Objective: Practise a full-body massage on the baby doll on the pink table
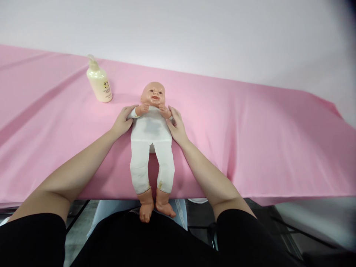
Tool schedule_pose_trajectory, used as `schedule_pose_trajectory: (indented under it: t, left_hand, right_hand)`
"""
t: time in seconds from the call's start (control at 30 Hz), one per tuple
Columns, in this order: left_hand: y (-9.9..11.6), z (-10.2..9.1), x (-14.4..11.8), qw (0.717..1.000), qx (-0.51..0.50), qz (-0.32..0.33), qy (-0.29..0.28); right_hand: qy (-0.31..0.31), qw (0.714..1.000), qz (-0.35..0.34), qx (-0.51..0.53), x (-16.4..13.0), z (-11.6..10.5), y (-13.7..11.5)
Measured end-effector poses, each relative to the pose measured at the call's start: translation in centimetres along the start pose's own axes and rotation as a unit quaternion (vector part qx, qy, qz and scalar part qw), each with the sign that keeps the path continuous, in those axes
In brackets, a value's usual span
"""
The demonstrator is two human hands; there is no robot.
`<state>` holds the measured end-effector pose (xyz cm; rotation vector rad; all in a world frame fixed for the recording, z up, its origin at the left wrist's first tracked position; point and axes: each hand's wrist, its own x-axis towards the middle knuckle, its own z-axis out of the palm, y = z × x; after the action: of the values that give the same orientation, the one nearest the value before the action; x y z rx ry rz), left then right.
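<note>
A: While the baby doll (151, 128) lies face-up on the pink cloth (250, 129), note both hands at its shoulders. Left hand (122, 120) sits at the doll's 9 o'clock, palm down, fingers loosely curled against the upper arm and the edge of the white suit. Pressing, not clenched, and nothing is lifted.

B: Right hand (175, 125)?

A: At the doll's 3 o'clock, mirrored. Fingers extended and resting along the other arm and side of the chest. Flat contact; whether the thumb hooks underneath, I cannot tell.

B: Position of the doll itself?

A: Centre of the cloth, head toward 12 o'clock, legs running to 6 o'clock, bare feet hanging just past the near edge. Its own small fists are drawn up under the chin.

B: Anything else on the surface?

A: One cream pump bottle (99, 82), upright, at roughly 11 o'clock from the doll's head, apart from both hands.

B: Progress?

A: My judgement: early. Doll fully dressed and laid out, steadied at the shoulders. Bottle apparently untouched, no lotion visible on hands or suit.
</note>
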<state>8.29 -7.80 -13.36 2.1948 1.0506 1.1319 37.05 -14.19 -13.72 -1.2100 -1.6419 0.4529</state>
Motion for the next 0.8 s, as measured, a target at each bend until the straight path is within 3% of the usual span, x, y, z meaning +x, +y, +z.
schedule_pose_trajectory:
  t: [0.23,0.37,0.57,0.8]
  left_hand:
    - [-0.5,0.3,0.2,0.995,-0.072,-0.064,0.029]
    - [-1.8,0.8,0.3,0.99,-0.11,-0.075,0.051]
    - [-3.9,1.2,0.4,0.99,-0.098,-0.075,0.064]
    - [-4.1,1.1,0.4,0.981,-0.114,-0.133,0.087]
  right_hand:
    - [0.045,0.996,0.028,0.077,0.1,0.2,-0.1]
    - [0.075,0.986,0.082,0.122,0.2,0.7,1.0]
    - [0.135,0.945,0.176,0.24,0.5,1.2,2.9]
    - [0.19,0.903,0.242,0.3,0.8,0.9,3.8]
